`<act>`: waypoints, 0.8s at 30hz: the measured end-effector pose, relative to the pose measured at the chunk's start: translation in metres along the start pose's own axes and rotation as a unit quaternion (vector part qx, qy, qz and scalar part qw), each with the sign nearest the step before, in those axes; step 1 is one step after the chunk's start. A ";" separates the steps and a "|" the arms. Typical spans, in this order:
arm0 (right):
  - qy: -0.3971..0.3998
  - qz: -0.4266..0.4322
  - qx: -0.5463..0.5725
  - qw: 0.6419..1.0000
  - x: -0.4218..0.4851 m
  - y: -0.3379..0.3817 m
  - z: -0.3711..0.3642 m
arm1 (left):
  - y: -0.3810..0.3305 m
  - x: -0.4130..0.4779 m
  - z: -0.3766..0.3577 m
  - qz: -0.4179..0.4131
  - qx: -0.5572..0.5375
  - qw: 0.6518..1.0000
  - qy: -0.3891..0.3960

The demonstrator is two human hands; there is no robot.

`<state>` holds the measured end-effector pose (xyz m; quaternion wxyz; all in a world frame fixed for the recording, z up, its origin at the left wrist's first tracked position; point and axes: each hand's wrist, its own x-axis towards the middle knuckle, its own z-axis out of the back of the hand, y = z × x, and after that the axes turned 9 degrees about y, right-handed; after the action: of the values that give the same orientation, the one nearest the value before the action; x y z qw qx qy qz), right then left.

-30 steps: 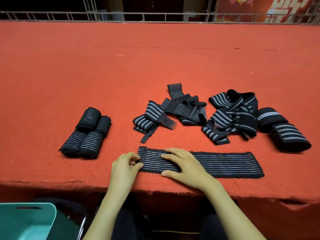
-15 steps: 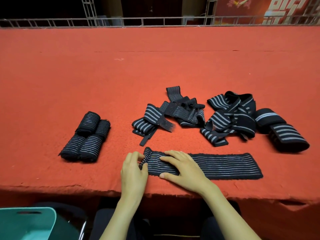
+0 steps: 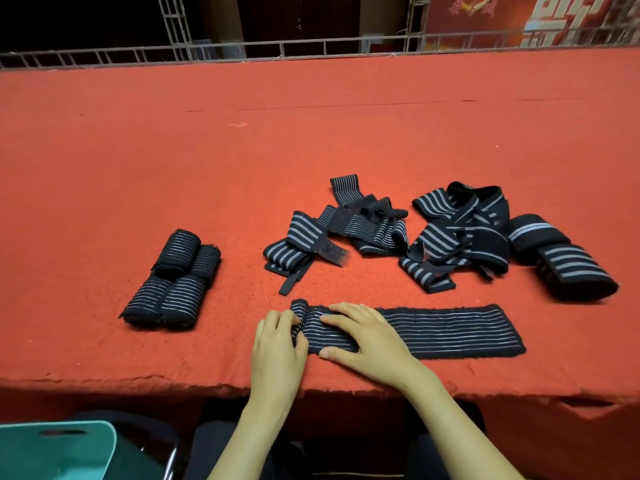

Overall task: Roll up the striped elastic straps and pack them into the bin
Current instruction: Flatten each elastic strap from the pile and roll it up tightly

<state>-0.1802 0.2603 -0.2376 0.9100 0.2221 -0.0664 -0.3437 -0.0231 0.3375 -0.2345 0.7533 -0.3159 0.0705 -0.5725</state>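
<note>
While starting this strap, holds its rolled end in curled left grip, presses with flat right grip; four rolls done, loose piles and packing left.

Both bare forearms reach forward from below and lean toward each other. The left hand lies knuckles up, its fingers curled over the rolled end of the strap, thumb against the roll. The right hand lies palm down, its straight fingers pointing at the left fingertips and pressing flat on the strap, thumb spread apart from them.
</note>
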 end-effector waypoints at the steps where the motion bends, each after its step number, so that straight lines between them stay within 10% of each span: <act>1: 0.000 0.000 0.001 1.000 0.000 0.000 0.000 | 0.000 0.001 0.000 0.010 -0.014 1.000 -0.004; 12: -0.006 0.000 0.006 1.000 0.001 -0.002 -0.003 | 0.008 0.002 -0.002 -0.071 -0.050 0.996 0.007; 24: 0.005 -0.036 -0.016 0.999 -0.014 -0.015 0.007 | 0.003 0.017 0.009 0.097 -0.103 0.985 0.102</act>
<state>-0.2015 0.2571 -0.2379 0.9005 0.2119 -0.0485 -0.3765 -0.0106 0.3258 -0.2243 0.7575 -0.3232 0.2362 -0.5157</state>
